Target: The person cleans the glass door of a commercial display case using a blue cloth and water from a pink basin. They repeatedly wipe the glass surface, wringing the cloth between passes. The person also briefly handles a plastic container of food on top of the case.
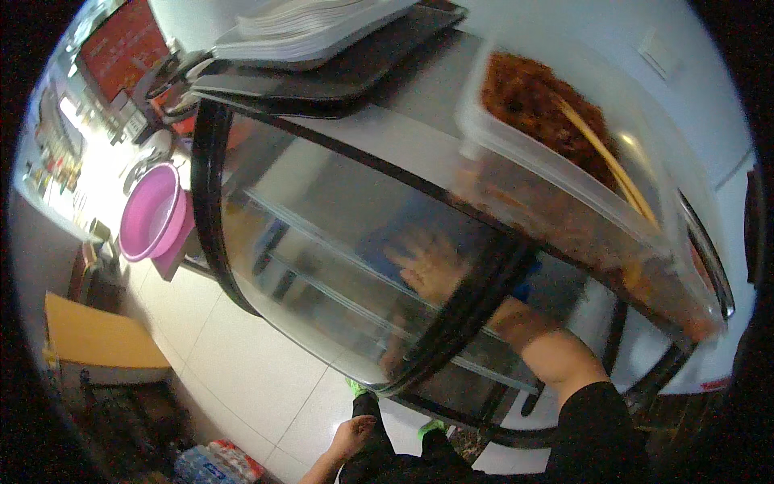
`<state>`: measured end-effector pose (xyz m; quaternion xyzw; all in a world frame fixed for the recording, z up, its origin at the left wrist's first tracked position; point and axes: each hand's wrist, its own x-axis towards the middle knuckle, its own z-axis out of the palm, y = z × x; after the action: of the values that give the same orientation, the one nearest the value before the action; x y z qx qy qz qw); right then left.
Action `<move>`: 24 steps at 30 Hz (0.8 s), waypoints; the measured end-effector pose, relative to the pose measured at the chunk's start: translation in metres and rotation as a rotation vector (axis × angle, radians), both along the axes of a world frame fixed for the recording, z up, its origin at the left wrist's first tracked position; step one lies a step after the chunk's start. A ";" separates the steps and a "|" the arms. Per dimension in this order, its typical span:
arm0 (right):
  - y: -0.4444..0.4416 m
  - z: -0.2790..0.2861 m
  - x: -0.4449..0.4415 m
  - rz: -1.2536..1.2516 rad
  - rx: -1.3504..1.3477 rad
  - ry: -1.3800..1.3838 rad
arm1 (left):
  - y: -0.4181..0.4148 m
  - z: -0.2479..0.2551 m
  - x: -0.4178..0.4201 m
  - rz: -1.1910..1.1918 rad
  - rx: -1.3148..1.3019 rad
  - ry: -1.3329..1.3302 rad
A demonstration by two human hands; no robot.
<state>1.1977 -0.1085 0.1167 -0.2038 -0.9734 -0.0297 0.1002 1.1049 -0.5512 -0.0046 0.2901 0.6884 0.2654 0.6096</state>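
Note:
My right hand [426,266] is inside a curved glass display case [338,163], seen through its front pane. Its fingers are spread near a dark blue item [387,236] on the upper part inside; whether it touches that item I cannot tell. The right forearm enters past the case's black end frame. Low in the view, my left hand [358,431] hangs by my leg, outside the case, fingers curled; nothing shows in it. Glass shelves [357,314] cross the case. On top stands a translucent plastic tub [562,157] of reddish-brown food with wooden chopsticks [604,157].
Stacked white trays [302,36] lie on black trays [363,78] atop the case. A pink basin [151,215] stands at the left. A wooden-topped piece of furniture [103,333] and plastic-wrapped packs [217,463] are at the lower left. Tiled floor [248,375] lies below.

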 end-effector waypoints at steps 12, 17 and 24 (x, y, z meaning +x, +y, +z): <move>0.041 0.001 -0.174 0.268 0.008 0.084 | -0.017 -0.040 -0.049 0.229 -0.110 0.150; 0.105 -0.005 -0.212 0.190 -0.038 0.127 | -0.016 -0.039 -0.059 0.478 -0.066 0.034; 0.075 0.030 -0.274 0.140 -0.695 -0.473 | -0.036 -0.071 -0.050 0.253 -0.141 0.107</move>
<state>0.9236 -0.0338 0.1470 -0.1464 -0.9333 0.2608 -0.1989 1.0548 -0.5870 -0.0754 0.1714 0.7677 0.2753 0.5527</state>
